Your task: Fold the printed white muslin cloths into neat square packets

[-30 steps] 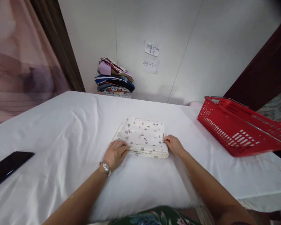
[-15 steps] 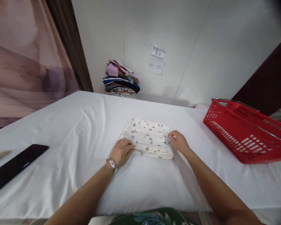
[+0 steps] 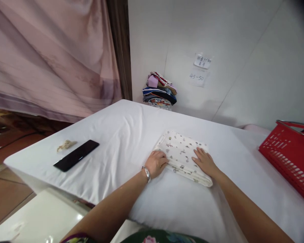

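Observation:
A folded white cloth (image 3: 179,152) with small printed figures lies on the white-covered table (image 3: 111,141) in front of me. At its near left corner is my left hand (image 3: 155,163), a silver bracelet on the wrist; its fingers are closed over the edge of the cloth. My right hand (image 3: 205,162) rests flat on the right side of the cloth, fingers spread. The layers of the fold show along the near edge.
A black phone-like slab (image 3: 77,155) and a small beige bundle (image 3: 66,145) lie at the left. On the right stands a red plastic basket (image 3: 291,152). Folded fabrics (image 3: 159,91) are stacked against the wall, and a pink curtain (image 3: 66,60) hangs at the left.
The view has swung left, so everything appears further right. My right hand has gone from pinching the cloth's right edge to lying spread on top. My left hand stays at the corner.

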Available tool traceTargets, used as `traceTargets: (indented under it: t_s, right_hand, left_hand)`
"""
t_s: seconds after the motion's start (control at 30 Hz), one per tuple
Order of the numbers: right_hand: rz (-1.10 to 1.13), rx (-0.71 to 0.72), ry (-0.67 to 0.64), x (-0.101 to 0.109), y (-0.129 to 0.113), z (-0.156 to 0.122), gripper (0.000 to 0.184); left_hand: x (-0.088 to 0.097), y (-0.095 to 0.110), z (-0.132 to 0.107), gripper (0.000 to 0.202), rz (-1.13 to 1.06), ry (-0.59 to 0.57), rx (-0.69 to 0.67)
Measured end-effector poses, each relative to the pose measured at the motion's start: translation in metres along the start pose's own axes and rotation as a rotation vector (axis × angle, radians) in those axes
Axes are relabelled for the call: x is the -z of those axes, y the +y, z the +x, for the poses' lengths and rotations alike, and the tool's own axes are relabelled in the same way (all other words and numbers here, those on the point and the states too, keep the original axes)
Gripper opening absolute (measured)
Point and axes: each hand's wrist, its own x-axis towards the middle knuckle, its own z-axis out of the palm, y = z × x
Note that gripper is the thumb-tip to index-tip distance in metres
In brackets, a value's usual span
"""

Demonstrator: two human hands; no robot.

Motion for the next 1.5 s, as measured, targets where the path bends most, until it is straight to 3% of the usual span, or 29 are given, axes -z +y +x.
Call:
traceTargets:
  t_s: [0.1,0.17,0.27,0.4,0.53,0.63,0.9,1.1,1.33,1.5]
  right_hand:
    - [-0.023,-0.020,-0.049,0.000,0.002,0.006,0.059]
    - [0.003,0.014,-0.005,0.002,-0.004,0.013,0.056]
    - [0.080,0.137,0.103,0.004,-0.026,0.031,0.047]
    - [0.164,0.242,0.143,0.001,-0.070,0.067,0.033]
    - [0.070,0.330,0.123,-0.001,-0.109,0.107,0.030]
    - [0.011,0.368,0.091,-0.001,-0.124,0.132,0.030]
    - [-0.041,0.450,0.010,0.004,-0.119,0.154,0.018]
    - [0.021,0.444,0.103,0.000,-0.119,0.158,0.016]
    - [0.063,0.482,0.076,-0.010,-0.123,0.161,0.015]
    - [0.166,0.400,0.057,-0.009,-0.105,0.170,0.031]
  left_hand:
    - [0.005,0.004,0.000,0.016,-0.036,-0.028,0.016]
    - [0.009,0.005,0.000,0.017,-0.073,-0.003,0.038]
    - [0.011,0.001,0.001,0.016,-0.102,0.146,0.166]
    - [0.008,-0.012,0.000,0.014,-0.141,0.311,0.405]
    - [0.004,-0.022,0.000,0.014,-0.236,0.271,0.577]
    - [0.003,-0.025,0.001,0.013,-0.251,0.226,0.651]
    - [0.000,-0.027,0.005,0.015,-0.225,0.209,0.701]
    - [0.001,-0.027,0.007,0.010,-0.228,0.200,0.723]
    - [0.003,-0.027,0.008,0.011,-0.221,0.165,0.744]
    - [0.002,-0.028,0.008,0.006,-0.222,0.161,0.783]
